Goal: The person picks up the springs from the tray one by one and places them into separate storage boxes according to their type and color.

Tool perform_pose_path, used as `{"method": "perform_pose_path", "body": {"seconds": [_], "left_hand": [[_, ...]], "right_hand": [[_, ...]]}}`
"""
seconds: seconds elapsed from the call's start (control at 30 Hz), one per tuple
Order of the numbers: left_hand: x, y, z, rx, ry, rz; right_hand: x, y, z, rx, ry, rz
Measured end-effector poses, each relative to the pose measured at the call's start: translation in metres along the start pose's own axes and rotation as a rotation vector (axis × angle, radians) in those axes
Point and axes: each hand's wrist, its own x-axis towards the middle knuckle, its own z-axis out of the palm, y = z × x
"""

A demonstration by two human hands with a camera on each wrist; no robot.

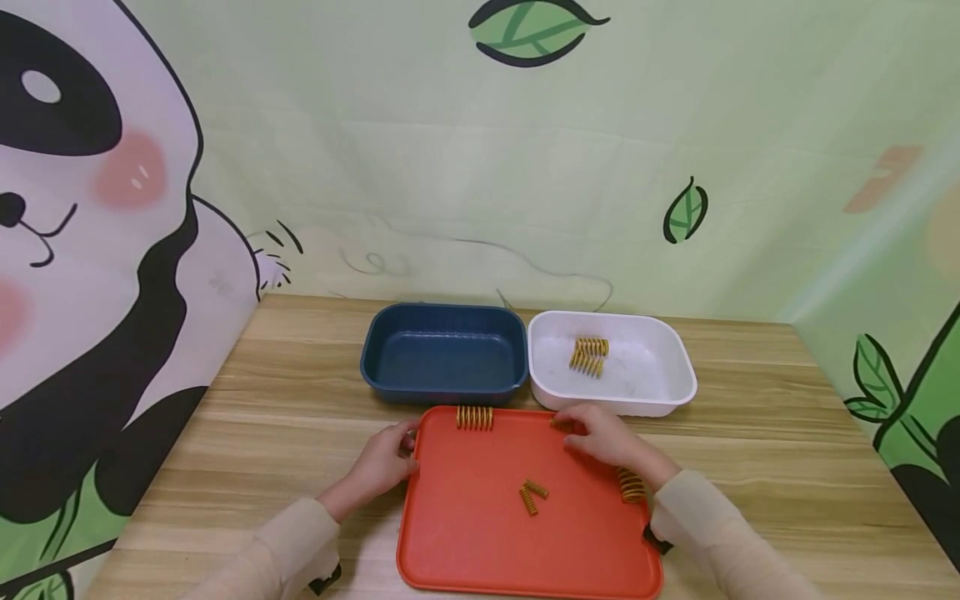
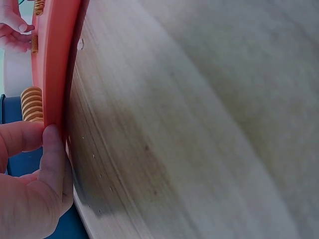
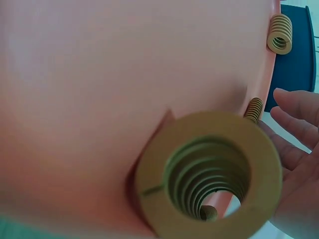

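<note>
My left hand grips the red tray at its far left corner, thumb and fingers pinching the rim in the left wrist view. My right hand is over the tray's far right corner, fingers loosely extended beside a small coil spring. A thicker gold spring lies along the far rim, near the left hand. Another thick spring lies at the right rim by the right wrist, looming large in the right wrist view. Two small springs, one and another, lie mid-tray.
Behind the tray stand a dark blue bin and, to its right, a white bin holding two gold springs. All rest on a wood-grain table. A printed cloth backdrop rises behind the table.
</note>
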Motion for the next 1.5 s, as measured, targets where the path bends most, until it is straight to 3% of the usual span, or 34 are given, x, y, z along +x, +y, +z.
{"method": "perform_pose_path", "body": {"seconds": [0.47,1.03,1.5], "left_hand": [[0.001,-0.001,0.0,0.009,0.003,-0.011],[0.0,0.002,-0.002,0.002,-0.008,0.001],[-0.001,0.003,-0.002,0.007,0.0,0.008]], "right_hand": [[0.007,-0.003,0.006,-0.164,0.014,-0.017],[0.012,-0.005,0.009,-0.202,0.008,0.003],[0.01,-0.008,0.01,-0.148,0.012,-0.003]]}}
